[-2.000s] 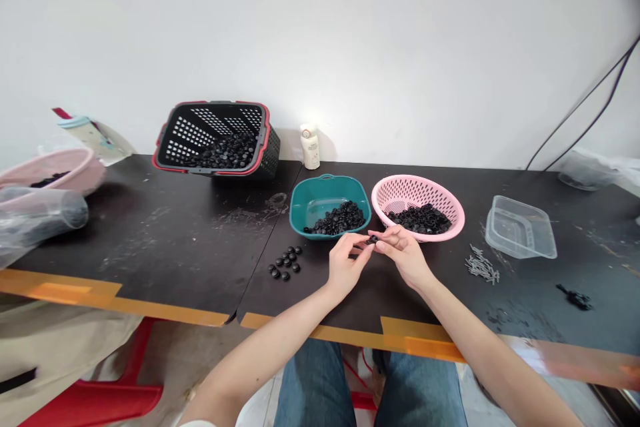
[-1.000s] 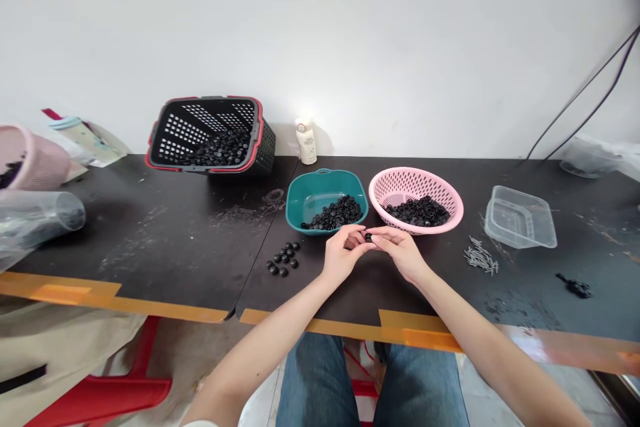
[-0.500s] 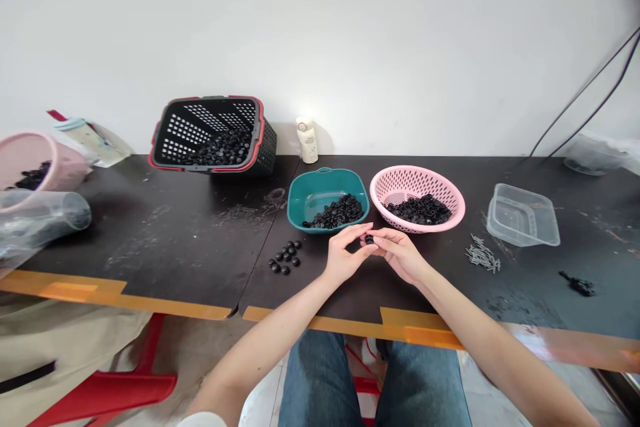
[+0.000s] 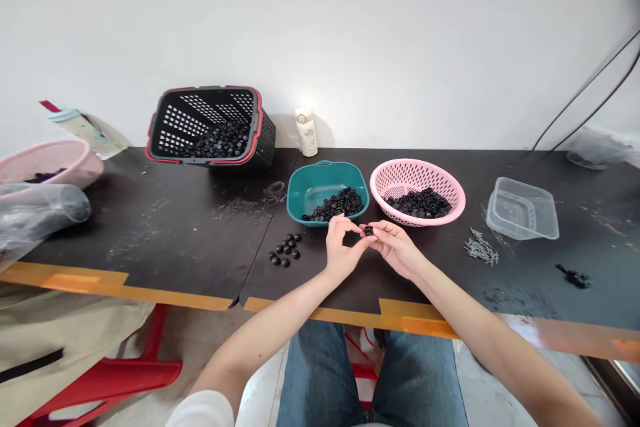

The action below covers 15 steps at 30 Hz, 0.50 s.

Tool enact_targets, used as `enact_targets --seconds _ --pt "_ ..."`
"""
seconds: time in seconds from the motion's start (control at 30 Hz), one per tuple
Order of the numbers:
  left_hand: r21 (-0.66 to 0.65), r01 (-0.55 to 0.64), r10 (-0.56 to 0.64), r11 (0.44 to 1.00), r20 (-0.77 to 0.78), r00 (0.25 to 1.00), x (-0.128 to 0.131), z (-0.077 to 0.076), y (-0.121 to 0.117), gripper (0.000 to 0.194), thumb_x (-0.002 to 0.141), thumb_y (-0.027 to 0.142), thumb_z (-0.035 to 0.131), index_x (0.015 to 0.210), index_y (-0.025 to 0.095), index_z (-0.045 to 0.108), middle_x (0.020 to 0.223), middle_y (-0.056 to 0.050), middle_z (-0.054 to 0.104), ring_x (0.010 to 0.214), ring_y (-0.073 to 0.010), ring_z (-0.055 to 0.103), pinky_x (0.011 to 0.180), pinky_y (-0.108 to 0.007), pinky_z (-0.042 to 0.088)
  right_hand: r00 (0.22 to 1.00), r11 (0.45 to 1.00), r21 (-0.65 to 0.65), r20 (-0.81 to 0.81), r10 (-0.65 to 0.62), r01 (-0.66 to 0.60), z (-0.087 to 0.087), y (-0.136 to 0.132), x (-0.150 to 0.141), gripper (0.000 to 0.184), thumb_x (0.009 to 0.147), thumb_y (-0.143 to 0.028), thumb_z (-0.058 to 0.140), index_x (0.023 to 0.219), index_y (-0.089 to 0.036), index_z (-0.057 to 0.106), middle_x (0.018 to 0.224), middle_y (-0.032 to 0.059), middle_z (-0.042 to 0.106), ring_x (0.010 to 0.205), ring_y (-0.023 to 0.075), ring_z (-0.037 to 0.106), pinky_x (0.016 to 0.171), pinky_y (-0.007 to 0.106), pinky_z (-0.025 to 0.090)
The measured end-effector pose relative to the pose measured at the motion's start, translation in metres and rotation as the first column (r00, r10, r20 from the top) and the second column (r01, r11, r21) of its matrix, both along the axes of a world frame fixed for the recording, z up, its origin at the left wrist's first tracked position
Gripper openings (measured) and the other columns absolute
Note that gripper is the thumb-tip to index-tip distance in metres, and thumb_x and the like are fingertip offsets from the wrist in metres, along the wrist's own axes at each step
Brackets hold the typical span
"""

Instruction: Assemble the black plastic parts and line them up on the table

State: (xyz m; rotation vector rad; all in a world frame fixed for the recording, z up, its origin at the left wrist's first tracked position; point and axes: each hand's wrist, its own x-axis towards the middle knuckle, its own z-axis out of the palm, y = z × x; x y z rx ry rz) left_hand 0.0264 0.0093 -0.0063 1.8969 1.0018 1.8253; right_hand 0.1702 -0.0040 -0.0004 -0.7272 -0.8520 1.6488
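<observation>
A small round black part [image 4: 369, 231] is pinched between the fingertips of my left hand [image 4: 344, 245] and my right hand [image 4: 395, 247], above the table's front half. Both hands are closed on it. Just behind my left hand stands a teal basin [image 4: 300, 192] with many small black parts in it. Behind my right hand is a pink perforated basket [image 4: 455, 197] holding black ring-like pieces. Left of my left hand, several round black caps [image 4: 285, 249] lie in a loose cluster on the black tabletop [image 4: 200, 240].
A dark basket with a red rim [image 4: 260, 123] leans at the back left, black parts inside. Nearby stands a white bottle [image 4: 307, 133]. To the right are a clear plastic tub [image 4: 523, 210], grey pin-like pieces [image 4: 481, 247] and a black clump [image 4: 574, 276]. Orange tape [image 4: 415, 324] edges the table.
My left fingers have bent and lifted a little around the black part, which now shows more plainly. The whole view has shifted slightly; at far left, the pink container has tipped to a flatter angle.
</observation>
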Motion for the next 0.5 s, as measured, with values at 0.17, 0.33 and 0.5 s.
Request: enact_targets --seconds 0.17,0.33,0.5 --pt "0.018 0.0 0.001 1.0 -0.036 0.999 -0.002 -0.0021 0.0022 0.013 0.072 0.032 0.074 0.075 0.022 0.068 0.069 0.001 0.061 0.074 -0.0153 0.057 0.089 -0.042 0.045 1.0 1.0 -0.007 0.0 -0.019 0.019 0.0001 0.0014 -0.0002 0.022 0.071 -0.03 0.074 0.092 -0.024 0.071 0.101 0.0024 0.072 0.089 0.0146 0.067 0.087 0.03 0.052" --pt "0.058 0.008 -0.006 0.998 -0.044 0.999 -0.0026 -0.0027 0.0033 0.01 0.071 0.029 0.075 0.075 0.022 0.07 0.067 0.002 0.061 0.068 -0.0127 0.057 0.088 -0.041 0.045 1.0 1.0 -0.005 -0.008 -0.008 0.008 0.0012 0.0025 0.0008 0.017 0.072 -0.027 0.074 0.088 -0.022 0.072 0.099 0.0034 0.073 0.087 0.0132 0.067 0.086 0.027 0.052" --pt "-0.035 0.059 -0.058 0.998 0.026 0.998 -0.001 -0.0007 0.0013 0.011 0.072 0.03 0.074 0.074 0.02 0.069 0.067 0.002 0.06 0.068 -0.0128 0.056 0.087 -0.041 0.046 1.0 1.0 -0.015 -0.024 -0.005 0.005 0.0009 0.0029 0.0005 0.016 0.072 -0.028 0.074 0.087 -0.022 0.072 0.101 0.0037 0.072 0.09 0.015 0.067 0.087 0.029 0.052"
